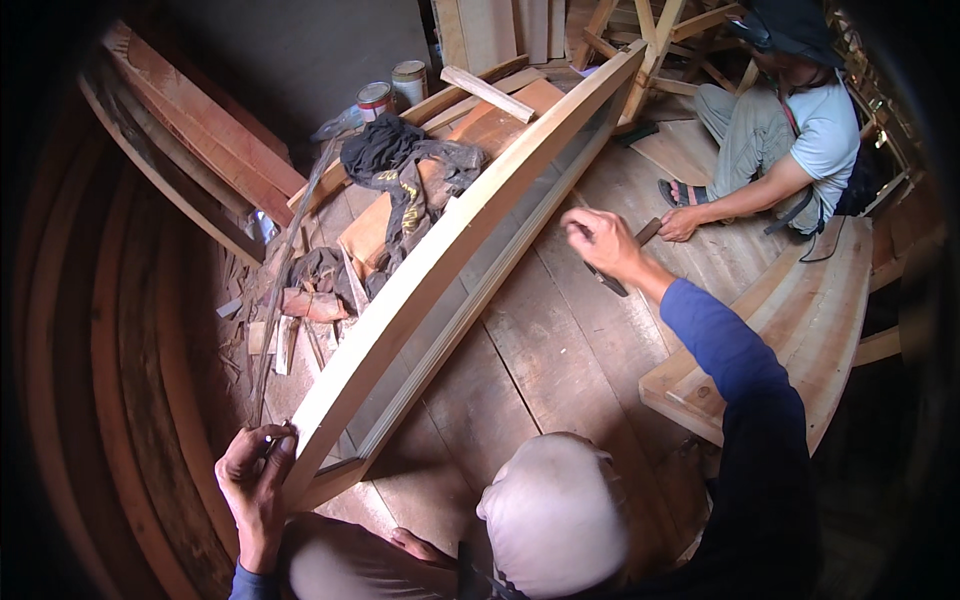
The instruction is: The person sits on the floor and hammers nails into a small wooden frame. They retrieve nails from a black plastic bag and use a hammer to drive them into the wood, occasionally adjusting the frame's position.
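A long pale wooden frame [420, 270] stands on its edge diagonally before me, with a see-through panel inside it. At its near end my left hand [257, 475] is closed, thumb and forefinger pinching something small and thin against the wood; it looks like a nail, but is too small to be sure. My right hand [605, 245] is raised to the right of the frame, curled in a fist and slightly blurred. A dark tool [606, 281] sticks out below that fist; its kind is hard to make out. My bent knee [555, 515] is at the bottom.
On the right a co-worker [790, 130] sits on the plank floor [540, 320], holding a brown tool [649, 232]. A wide board [790, 330] lies nearer. Left of the frame are dark cloths [400, 170], wood scraps [315, 304] and tins [375, 101]. Reddish planks [200, 120] lean behind.
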Tool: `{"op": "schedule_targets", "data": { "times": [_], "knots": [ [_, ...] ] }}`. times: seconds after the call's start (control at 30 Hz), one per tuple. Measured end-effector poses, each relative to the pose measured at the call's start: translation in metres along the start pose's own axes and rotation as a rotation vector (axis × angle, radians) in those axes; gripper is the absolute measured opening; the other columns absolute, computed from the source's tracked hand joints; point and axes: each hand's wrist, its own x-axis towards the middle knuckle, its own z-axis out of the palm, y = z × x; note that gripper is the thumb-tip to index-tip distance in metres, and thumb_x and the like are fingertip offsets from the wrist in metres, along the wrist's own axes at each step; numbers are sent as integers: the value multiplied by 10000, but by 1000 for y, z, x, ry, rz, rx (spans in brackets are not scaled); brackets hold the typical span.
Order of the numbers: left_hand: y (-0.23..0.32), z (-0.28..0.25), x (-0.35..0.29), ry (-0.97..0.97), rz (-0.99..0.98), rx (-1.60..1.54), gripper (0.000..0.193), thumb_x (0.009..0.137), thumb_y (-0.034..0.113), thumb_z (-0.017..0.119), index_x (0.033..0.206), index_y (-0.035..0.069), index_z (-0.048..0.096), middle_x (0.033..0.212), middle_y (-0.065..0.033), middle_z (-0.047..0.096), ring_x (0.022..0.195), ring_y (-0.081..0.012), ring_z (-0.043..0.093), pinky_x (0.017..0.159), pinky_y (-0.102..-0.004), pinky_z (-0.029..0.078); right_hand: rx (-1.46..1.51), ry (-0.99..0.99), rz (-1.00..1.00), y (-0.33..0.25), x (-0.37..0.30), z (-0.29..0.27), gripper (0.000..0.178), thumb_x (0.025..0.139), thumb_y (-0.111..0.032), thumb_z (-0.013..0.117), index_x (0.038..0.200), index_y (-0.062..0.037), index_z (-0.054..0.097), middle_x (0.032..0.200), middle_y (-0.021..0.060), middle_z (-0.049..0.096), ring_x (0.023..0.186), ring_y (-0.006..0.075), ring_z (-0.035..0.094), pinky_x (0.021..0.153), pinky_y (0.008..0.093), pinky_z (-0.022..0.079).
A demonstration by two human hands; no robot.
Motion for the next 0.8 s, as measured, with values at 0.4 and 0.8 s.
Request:
{"op": "schedule_targets", "data": {
  "times": [0.4,0.8],
  "knots": [
    [4,-2,-1,43,-40,-25,65,845,-22,714,910,-20,718,808,-8,635,751,-68,564,692,-210,453,-597,-551,272,170,-90,62,343,891,-54,536,1216,-131,613,1150,100,641,1156,288,558,950,462,465],
    [11,-2,-2,49,-25,61,58,874,40,699,901,-11,692,806,25,631,737,-48,545,661,-194,425,-652,-709,58,139,-61,52,260,950,-102,490,1191,-32,556,1208,151,614,1153,311,588,1044,504,409]
  ]
}}
